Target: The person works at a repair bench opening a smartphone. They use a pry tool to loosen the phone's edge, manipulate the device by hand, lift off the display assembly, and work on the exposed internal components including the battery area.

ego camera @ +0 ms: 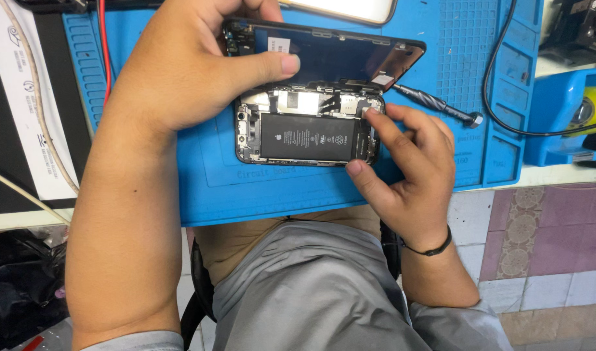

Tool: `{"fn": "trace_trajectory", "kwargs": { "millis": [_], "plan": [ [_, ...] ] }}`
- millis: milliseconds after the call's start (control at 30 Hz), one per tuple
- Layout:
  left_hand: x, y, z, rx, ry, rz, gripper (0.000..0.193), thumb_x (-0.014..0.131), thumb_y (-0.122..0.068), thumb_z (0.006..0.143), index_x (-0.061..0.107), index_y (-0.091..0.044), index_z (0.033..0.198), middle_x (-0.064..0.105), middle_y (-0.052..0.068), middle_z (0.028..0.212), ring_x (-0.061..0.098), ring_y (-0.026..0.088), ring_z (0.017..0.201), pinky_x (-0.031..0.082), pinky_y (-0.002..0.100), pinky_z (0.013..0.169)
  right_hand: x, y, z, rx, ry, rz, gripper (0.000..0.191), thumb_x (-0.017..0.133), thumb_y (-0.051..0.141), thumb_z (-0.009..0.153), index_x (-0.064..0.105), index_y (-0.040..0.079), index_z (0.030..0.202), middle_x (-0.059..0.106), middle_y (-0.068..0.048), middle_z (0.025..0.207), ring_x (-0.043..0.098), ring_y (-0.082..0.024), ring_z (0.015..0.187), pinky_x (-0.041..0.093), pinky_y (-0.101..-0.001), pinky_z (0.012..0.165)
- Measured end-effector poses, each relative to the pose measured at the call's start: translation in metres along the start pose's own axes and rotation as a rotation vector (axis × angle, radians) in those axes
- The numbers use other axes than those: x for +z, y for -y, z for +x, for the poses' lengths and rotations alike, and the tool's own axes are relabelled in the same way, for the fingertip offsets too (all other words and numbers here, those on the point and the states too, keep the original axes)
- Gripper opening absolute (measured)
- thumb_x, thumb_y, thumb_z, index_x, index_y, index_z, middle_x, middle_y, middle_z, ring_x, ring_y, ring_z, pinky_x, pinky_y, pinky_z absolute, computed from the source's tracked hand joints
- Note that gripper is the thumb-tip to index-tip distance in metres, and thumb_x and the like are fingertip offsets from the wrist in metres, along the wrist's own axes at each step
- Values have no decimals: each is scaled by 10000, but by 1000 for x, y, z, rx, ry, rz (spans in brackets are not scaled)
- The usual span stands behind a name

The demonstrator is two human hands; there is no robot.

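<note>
An opened smartphone body (304, 136) lies on a blue repair mat (259, 195), its black battery and circuit parts exposed. Its black screen panel (350, 55) is tilted up from the far edge. My left hand (194, 65) grips that screen panel, thumb pressed on its inner face. My right hand (408, 162) rests at the phone's right end, forefinger on the top right corner of the body and thumb at its lower right corner. A screwdriver (434, 103) lies on the mat just beyond my right hand.
A second phone (350, 9) lies at the mat's far edge. A black cable (499, 78) crosses the mat's right side toward a blue holder with a yellow tape roll (587, 110). A red wire (104, 45) and white papers (25, 91) lie at the left. Tiled floor shows below right.
</note>
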State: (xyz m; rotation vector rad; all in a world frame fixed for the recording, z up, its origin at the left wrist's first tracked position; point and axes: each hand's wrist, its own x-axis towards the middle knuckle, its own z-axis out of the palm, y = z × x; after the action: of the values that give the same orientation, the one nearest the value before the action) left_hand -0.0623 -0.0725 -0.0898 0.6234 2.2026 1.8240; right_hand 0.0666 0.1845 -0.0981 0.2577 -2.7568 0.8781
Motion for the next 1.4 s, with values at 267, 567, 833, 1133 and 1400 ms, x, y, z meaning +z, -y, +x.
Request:
{"fn": "trace_trajectory", "kwargs": {
  "millis": [267, 567, 833, 1133, 1400],
  "plan": [
    [2, 1, 4, 39, 24, -12, 299, 850, -131, 917, 631, -58, 1107, 644, -38, 1031, 619, 58, 1011, 538, 240, 893, 2, 5, 0, -20, 42, -138, 624, 900, 452, 833, 731, 173, 1365, 460, -101, 1239, 474, -262, 1089, 384, -423, 1065],
    [3, 0, 7, -23, 38, -13, 256, 835, -114, 913, 633, -66, 1064, 659, -41, 980, 635, 58, 949, 541, 231, 846, 11, 10, 11, -57, 90, -112, 715, 838, 586, 842, 705, 178, 1413, 436, -115, 1239, 424, -285, 1138, 328, -409, 1064],
    [0, 2, 10, 30, 61, 20, 247, 836, -112, 947, 633, -60, 1078, 653, -34, 1011, 628, 71, 989, 529, 240, 884, 14, 8, 11, 6, 55, 21, 671, 908, 397, 801, 700, 117, 1374, 447, -110, 1223, 447, -240, 1069, 415, -364, 1000],
    [-3, 8, 11, -59, 24, 47, 280, 846, -137, 902, 628, -75, 1067, 660, -40, 1005, 633, 58, 963, 539, 228, 837, 16, -8, 14, 115, 39, 210, 349, 895, 67, 872, 733, 12, 1175, 586, -74, 1106, 598, -168, 935, 508, -263, 799],
    [-2, 9, 17, -117, 48, 51, 232, 839, -105, 895, 635, -65, 997, 682, -26, 952, 641, 59, 895, 532, 229, 795, 20, -15, 19, 53, 28, 140, 331, 890, 82, 861, 726, 25, 1143, 577, -82, 1130, 581, -199, 1001, 488, -289, 857]
  ]
}}
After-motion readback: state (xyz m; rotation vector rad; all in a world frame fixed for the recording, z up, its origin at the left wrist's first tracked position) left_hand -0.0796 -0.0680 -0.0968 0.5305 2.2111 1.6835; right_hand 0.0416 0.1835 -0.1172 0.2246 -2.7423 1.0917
